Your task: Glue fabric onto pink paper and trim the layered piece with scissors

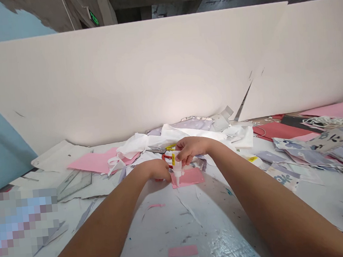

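My right hand point(188, 149) grips a small white glue bottle point(177, 164) with a yellow label, tipped nozzle-down. The nozzle points at the near edge of a pink paper piece point(192, 177) lying on the white table. Beside that piece's left edge is my left hand point(158, 170), its fingers curled down and touching the corner; whether they pinch it is hidden. Just behind the bottle lie scissors point(166, 159) with red handles, partly covered by the hands. A loose pink strip point(182, 251) rests nearer to me.
Pink sheets point(95, 162) and white board scraps lie at the left. Crumpled white paper point(172, 133) is heaped against the upright white board point(143, 79). Patterned cut pieces point(314, 148), a red sheet point(280, 131) and white cord point(330, 122) are at the right.
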Demonstrator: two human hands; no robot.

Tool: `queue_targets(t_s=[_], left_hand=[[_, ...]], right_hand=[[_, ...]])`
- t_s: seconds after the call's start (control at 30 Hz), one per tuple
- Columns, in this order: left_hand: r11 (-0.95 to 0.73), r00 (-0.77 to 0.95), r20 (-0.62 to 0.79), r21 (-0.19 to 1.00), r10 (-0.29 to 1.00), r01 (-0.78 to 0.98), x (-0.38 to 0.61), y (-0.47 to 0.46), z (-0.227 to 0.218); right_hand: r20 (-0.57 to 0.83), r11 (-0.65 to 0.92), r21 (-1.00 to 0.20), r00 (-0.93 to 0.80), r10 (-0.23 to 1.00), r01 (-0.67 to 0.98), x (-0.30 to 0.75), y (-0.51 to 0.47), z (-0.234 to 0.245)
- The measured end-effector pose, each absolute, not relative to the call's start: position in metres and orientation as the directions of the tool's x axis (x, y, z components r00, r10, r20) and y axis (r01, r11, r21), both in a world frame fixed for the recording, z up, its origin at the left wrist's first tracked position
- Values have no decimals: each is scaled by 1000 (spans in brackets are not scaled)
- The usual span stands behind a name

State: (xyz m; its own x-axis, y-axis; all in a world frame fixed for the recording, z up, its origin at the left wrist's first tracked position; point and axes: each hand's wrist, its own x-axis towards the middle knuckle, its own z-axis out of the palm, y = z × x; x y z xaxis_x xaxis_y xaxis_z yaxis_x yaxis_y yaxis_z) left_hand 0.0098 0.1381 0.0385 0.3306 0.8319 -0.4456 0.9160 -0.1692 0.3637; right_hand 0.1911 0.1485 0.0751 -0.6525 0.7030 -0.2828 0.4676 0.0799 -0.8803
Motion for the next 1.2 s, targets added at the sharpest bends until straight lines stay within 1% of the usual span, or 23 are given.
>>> queue_targets(t_s=[0.37, 0.77, 0.97, 1.2], left_hand=[[-118, 253, -482, 292, 839, 949, 23, 135, 40], [-132, 246, -499, 253, 831, 958, 24, 134, 45], [-85, 235, -505, 303, 830, 949, 22, 135, 44], [-20, 284, -511, 461, 812, 887, 13, 137, 43]], right_hand=[[-277, 99, -871, -647, 711, 481, 191, 146, 77], [-281, 124, -861, -664, 693, 494, 193, 152, 73], [-279, 131, -855, -657, 701, 502, 192, 150, 74], [-283, 133, -851, -656, 699, 509, 192, 150, 75]])
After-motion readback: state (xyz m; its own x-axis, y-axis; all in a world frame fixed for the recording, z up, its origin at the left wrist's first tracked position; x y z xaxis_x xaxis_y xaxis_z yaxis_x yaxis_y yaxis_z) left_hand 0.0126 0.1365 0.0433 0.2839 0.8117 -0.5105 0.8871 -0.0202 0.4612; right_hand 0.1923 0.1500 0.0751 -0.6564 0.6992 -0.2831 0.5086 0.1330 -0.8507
